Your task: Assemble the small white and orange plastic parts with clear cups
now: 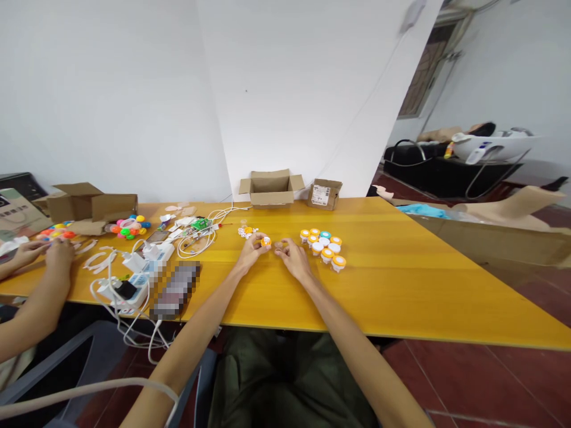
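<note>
In the head view, my left hand (251, 254) pinches a small round orange-and-white cap (266, 242) above the table. Close beside it, my right hand (294, 259) has its fingers closed on a small clear plastic piece (279, 245). The two pieces are apart. To the right of my right hand stands a group of small clear containers with round lids (327, 255), orange, white and one teal. Loose white and orange parts (248, 231) lie just beyond my left hand.
Two cardboard boxes, an open one (272, 198) and a smaller one (325, 195), stand by the wall. Left are a power strip (141, 279), a blurred phone (175, 291), tangled white cables (190, 241) and colourful balls (129, 227). At far left, another person's hands (59, 255) work.
</note>
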`<state>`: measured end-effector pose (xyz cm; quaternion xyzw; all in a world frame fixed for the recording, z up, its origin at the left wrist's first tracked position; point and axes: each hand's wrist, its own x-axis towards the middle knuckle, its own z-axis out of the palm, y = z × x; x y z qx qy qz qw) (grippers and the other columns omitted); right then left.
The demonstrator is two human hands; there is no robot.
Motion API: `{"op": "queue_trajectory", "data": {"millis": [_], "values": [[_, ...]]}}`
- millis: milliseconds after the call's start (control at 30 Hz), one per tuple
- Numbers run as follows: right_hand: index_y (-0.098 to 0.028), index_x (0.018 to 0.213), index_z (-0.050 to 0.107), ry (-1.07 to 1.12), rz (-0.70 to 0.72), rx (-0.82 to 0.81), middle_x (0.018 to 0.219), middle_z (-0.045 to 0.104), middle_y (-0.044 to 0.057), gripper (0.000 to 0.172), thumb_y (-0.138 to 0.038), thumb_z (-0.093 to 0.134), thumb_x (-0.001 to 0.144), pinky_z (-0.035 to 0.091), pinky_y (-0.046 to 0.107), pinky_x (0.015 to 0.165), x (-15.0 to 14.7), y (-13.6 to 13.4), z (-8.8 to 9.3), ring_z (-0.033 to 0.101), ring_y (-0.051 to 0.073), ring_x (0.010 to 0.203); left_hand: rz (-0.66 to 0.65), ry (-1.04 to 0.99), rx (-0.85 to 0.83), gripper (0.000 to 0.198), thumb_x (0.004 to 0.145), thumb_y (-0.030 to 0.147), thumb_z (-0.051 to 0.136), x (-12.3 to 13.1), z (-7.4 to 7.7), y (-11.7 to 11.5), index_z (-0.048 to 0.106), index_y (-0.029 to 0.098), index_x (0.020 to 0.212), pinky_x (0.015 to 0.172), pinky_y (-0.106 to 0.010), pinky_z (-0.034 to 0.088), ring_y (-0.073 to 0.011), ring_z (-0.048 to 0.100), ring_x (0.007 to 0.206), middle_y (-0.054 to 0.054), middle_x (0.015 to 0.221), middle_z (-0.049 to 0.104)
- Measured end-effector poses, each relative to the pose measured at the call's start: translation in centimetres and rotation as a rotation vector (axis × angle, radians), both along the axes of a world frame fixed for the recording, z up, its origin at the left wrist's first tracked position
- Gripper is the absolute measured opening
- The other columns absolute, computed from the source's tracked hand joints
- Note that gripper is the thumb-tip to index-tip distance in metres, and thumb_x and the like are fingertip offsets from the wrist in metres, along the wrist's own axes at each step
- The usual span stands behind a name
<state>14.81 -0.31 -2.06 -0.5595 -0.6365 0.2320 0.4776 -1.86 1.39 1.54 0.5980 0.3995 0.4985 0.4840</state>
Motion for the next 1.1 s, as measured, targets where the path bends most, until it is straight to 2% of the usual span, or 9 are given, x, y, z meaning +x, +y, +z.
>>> {"op": "queue_trajectory", "data": {"millis": [167,300,467,600,800,933,1100], "values": [[-0.028,0.099,0.061,0.053,-0.038,-0.007,0.084,0.072,0.001,0.026,-0.021,0.066,0.075,0.052,0.039,0.079,-0.1,0.0,-0.1,0.067,0.023,0.075,-0.015,0.035,-0.008,0.035,0.061,0.03,0.083,-0.1,0.0,0.0,0.063,0.02,0.089,0.081,-0.03,0.051,-0.0174,0.065,0.089,-0.002,0.098,0.067],[-0.027,0.1,0.062,0.082,-0.045,0.066,0.103,0.072,0.005,0.024,-0.023,0.065,0.076,0.053,0.041,0.082,-0.1,-0.4,-0.1,0.065,0.02,0.071,-0.012,0.01,-0.017,0.039,0.058,0.031,0.086,-0.1,0.2,-0.2,0.064,0.02,0.087,0.081,-0.03,0.052,-0.0173,0.066,0.087,-0.001,0.095,0.068],[-0.024,0.099,0.063,0.17,0.015,0.111,0.097,0.073,0.004,0.022,-0.027,0.065,0.077,0.056,0.036,0.073,-0.7,-1.3,0.5,0.064,0.017,0.067,-0.057,-0.04,-0.012,0.043,0.055,0.037,0.09,0.1,0.9,-0.9,0.065,0.019,0.085,0.086,-0.032,0.05,-0.019,0.066,0.089,-0.002,0.089,0.07],[-0.023,0.103,0.063,0.215,0.123,0.132,0.102,0.073,0.004,0.027,-0.027,0.066,0.077,0.055,0.03,0.066,-1.4,-1.7,0.9,0.065,0.016,0.071,-0.113,-0.06,-0.028,0.043,0.054,0.037,0.091,0.2,1.3,-1.4,0.067,0.018,0.084,0.082,-0.031,0.05,-0.0185,0.066,0.086,-0.002,0.088,0.072],[-0.023,0.104,0.065,0.217,0.167,0.182,0.102,0.074,0.005,0.028,-0.022,0.064,0.076,0.056,0.034,0.079,-1.3,-1.9,0.9,0.068,0.018,0.083,-0.158,-0.02,-0.04,0.042,0.053,0.037,0.092,0.3,1.1,-1.3,0.066,0.018,0.08,0.07,-0.026,0.046,-0.0121,0.06,0.071,0.0,0.081,0.071],[-0.023,0.105,0.067,0.192,0.194,0.196,0.102,0.075,0.005,0.028,-0.02,0.062,0.078,0.056,0.036,0.083,-1.0,-2.0,1.0,0.07,0.019,0.086,-0.169,0.012,0.016,0.04,0.057,0.041,0.09,0.3,0.9,-1.0,0.066,0.018,0.08,0.073,-0.026,0.046,-0.0139,0.062,0.076,0.001,0.079,0.07],[-0.023,0.106,0.069,0.138,0.201,0.171,0.099,0.075,0.005,0.028,-0.022,0.063,0.079,0.057,0.035,0.081,-0.8,-2.1,1.2,0.069,0.019,0.081,-0.163,0.026,0.075,0.035,0.067,0.046,0.084,0.1,0.6,-0.8,0.067,0.017,0.077,0.079,-0.03,0.049,-0.0165,0.064,0.079,-0.001,0.078,0.07]]}}
